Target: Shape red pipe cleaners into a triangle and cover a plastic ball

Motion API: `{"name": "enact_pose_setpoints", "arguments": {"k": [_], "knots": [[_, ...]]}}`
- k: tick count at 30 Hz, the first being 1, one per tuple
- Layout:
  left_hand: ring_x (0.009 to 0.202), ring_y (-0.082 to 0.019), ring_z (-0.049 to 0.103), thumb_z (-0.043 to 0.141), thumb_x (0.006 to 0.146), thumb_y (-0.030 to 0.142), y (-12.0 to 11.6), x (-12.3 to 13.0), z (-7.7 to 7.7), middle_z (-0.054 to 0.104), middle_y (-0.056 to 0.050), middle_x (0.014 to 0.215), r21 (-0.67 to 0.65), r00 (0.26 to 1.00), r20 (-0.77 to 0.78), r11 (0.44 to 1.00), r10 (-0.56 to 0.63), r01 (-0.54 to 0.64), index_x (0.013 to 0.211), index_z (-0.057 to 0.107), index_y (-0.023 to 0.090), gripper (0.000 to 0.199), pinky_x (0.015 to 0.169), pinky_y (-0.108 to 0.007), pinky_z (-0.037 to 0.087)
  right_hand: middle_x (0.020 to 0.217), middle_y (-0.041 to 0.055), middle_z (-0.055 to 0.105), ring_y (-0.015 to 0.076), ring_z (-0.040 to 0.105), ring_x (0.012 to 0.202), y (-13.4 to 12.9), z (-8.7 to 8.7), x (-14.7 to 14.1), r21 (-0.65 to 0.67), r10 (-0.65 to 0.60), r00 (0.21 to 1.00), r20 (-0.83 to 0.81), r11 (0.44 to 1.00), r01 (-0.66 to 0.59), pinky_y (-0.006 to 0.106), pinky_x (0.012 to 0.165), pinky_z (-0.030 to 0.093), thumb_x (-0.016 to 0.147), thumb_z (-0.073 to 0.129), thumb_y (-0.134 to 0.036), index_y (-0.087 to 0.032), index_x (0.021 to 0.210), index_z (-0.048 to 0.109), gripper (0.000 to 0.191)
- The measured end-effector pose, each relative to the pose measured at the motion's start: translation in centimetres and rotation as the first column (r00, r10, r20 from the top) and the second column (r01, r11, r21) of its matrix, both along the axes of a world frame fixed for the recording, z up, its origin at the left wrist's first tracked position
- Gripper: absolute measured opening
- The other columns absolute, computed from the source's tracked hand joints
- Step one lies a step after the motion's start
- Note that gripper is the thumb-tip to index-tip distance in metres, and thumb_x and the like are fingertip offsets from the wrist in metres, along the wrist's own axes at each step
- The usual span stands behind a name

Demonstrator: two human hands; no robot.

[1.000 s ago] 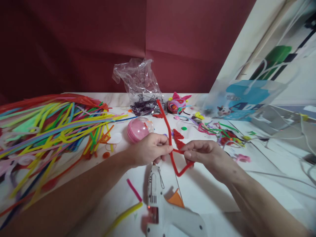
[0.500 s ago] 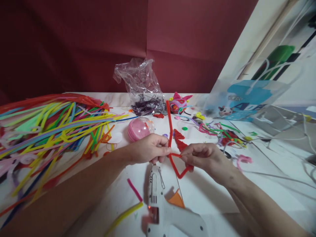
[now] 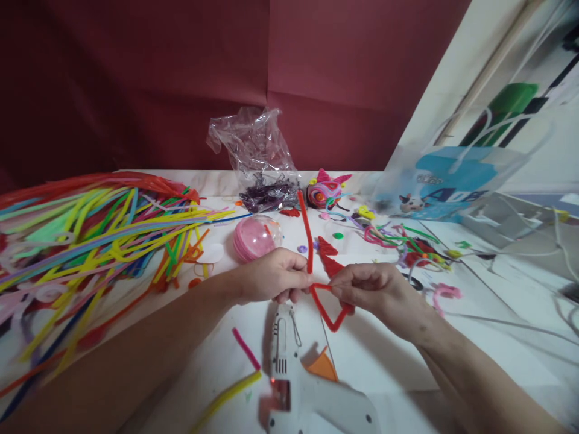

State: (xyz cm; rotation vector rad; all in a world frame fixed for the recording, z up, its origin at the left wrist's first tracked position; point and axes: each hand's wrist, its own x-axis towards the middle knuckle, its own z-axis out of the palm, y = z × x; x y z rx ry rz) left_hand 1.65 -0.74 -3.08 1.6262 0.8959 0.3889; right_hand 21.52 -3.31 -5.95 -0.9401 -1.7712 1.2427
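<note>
A red pipe cleaner [image 3: 306, 229] is bent into a small triangle at its lower part, with a straight length rising above. My left hand [image 3: 283, 276] pinches it where the triangle meets the straight length. My right hand [image 3: 368, 288] is closed on the triangle's right side. Behind the fingers of my right hand lie red zigzag pieces [image 3: 329, 256], partly hidden. Just below my hands a white glue gun [image 3: 289, 367] rests on the table, a small red light showing on it. An orange piece [image 3: 323, 364] is beside the gun.
Many coloured pipe cleaners [image 3: 104, 235] are heaped at the left. A pink and clear ball [image 3: 256, 238], a plastic bag [image 3: 262, 150] and a pink figure [image 3: 324, 191] stand behind my hands. At the right are a blue and clear bag [image 3: 452, 181], cables and coloured scraps.
The upper end of the red pipe cleaner has tipped to the left, and the triangle's lower corner has shifted slightly right and down. Both hands keep their hold.
</note>
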Motion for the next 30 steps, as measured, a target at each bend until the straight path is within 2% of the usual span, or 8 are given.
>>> {"name": "enact_pose_setpoints", "arguments": {"k": [5,19,24,28,30], "knots": [[0.037,-0.003,0.039,0.05,0.075,0.028,-0.06,0.14,0.01,0.05,0.004,0.049,-0.004,1.0,-0.013,1.0,0.011,-0.011,0.06,0.048,0.014,0.021,0.037,-0.016,0.027,0.059,0.0045,0.052,0.0105,0.044,0.051,-0.15,-0.03,0.06,0.025,0.017,0.999,0.029,1.0,-0.018,0.015,0.046,0.036,0.077,0.057,-0.027,-0.009,0.068,0.062,0.021],[0.036,-0.003,0.039,0.049,0.074,0.026,-0.11,0.38,-0.06,0.051,0.003,0.049,-0.013,0.999,-0.024,0.999,0.033,-0.034,0.058,0.047,0.014,0.021,0.037,-0.016,0.028,0.056,0.0033,0.049,0.0099,0.041,0.05,-0.18,0.09,-0.17,0.02,0.003,0.998,0.056,1.0,-0.004,0.014,0.045,0.034,0.076,0.055,-0.026,-0.007,0.068,0.061,0.021],[0.037,-0.004,0.04,0.055,0.071,0.03,-0.14,0.37,-0.22,0.052,0.002,0.051,-0.003,0.999,-0.041,1.0,0.023,-0.023,0.06,0.051,0.012,0.021,0.036,-0.015,0.027,0.057,0.0032,0.05,0.0093,0.041,0.05,-0.13,-0.32,-0.19,0.023,0.0,0.999,0.054,1.0,-0.002,0.013,0.045,0.033,0.077,0.057,-0.026,-0.007,0.069,0.062,0.021],[0.036,-0.004,0.04,0.054,0.069,0.022,0.04,0.42,-0.45,0.051,0.003,0.048,0.004,0.998,-0.022,0.998,0.063,-0.063,0.059,0.053,0.012,0.014,0.036,-0.016,0.028,0.062,0.006,0.054,0.0116,0.047,0.053,0.04,-0.48,-0.23,-0.025,-0.042,0.997,-0.07,0.999,0.041,0.015,0.049,0.04,0.08,0.062,-0.033,-0.007,0.08,0.064,0.026],[0.035,-0.004,0.039,0.054,0.07,0.021,0.38,0.46,-0.76,0.051,0.003,0.047,0.026,0.985,0.066,0.987,0.159,-0.161,0.057,0.053,0.012,0.016,0.035,-0.016,0.027,0.069,0.0082,0.056,0.014,0.051,0.056,0.28,-0.37,-0.16,-0.068,-0.126,0.972,-0.2,0.991,0.114,0.017,0.051,0.044,0.08,0.066,-0.041,-0.007,0.092,0.062,0.036]]}}
